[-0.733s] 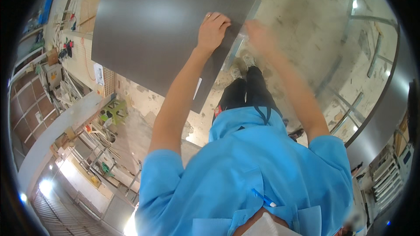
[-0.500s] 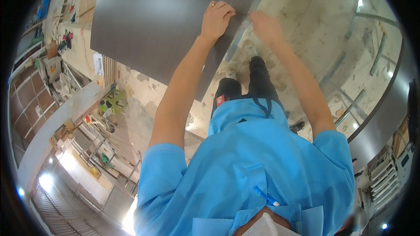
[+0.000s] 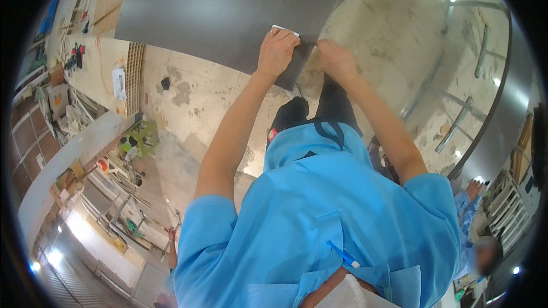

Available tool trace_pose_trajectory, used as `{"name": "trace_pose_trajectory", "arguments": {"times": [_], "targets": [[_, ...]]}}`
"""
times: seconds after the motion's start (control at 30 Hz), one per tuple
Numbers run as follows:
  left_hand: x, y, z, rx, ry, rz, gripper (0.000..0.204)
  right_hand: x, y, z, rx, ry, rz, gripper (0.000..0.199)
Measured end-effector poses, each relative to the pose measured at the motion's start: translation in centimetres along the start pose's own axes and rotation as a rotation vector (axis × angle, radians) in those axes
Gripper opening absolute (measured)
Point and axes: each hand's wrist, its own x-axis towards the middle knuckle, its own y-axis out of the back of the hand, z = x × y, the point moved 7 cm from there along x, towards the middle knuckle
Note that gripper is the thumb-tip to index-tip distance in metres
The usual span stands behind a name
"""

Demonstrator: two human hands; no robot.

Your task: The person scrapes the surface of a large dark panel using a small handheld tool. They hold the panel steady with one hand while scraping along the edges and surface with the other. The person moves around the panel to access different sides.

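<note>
Below me lies a large dark brown panel (image 3: 228, 17) with faint wood grain. My left hand (image 3: 276, 52) rests on it near the right edge, fingers curled over a small white flat piece (image 3: 285, 31) that shows only in part beyond them. Just off that edge is my right hand (image 3: 338, 60), its fingers pinched together at the edge. A faint thin dark line spans the gap between the hands; I cannot make out what it is, nor what the right fingers hold.
Another dark panel (image 3: 495, 125) stands at the right, with a co-worker's hand (image 3: 474, 189) at its lower end. Metal frame bars (image 3: 455, 124) are on the right side. A green stool (image 3: 140, 138) and stacked materials stand at the left. Another person's arm (image 3: 172, 247) shows lower left.
Both hands have come nearer to me along the panel's right edge, toward its near corner. The white piece now shows under my left fingers. A co-worker has come into view at the right.
</note>
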Motion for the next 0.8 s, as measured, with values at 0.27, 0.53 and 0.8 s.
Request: {"name": "trace_pose_trajectory", "arguments": {"times": [0.27,0.53,0.8], "targets": [[-6.1,2.3,1.0,0.016,-0.06,0.005,0.005,-4.3,-1.3,-5.7,0.043,-0.014,-0.007,0.027],[-12.9,3.6,0.9,0.009,-0.05,-0.054,0.008,-8.5,-3.4,-9.9,0.151,-0.015,-0.062,0.023],[-18.7,6.7,3.1,-0.153,0.007,-0.242,0.016,-15.8,-4.9,-13.7,0.324,-0.135,-0.429,0.014]]}}
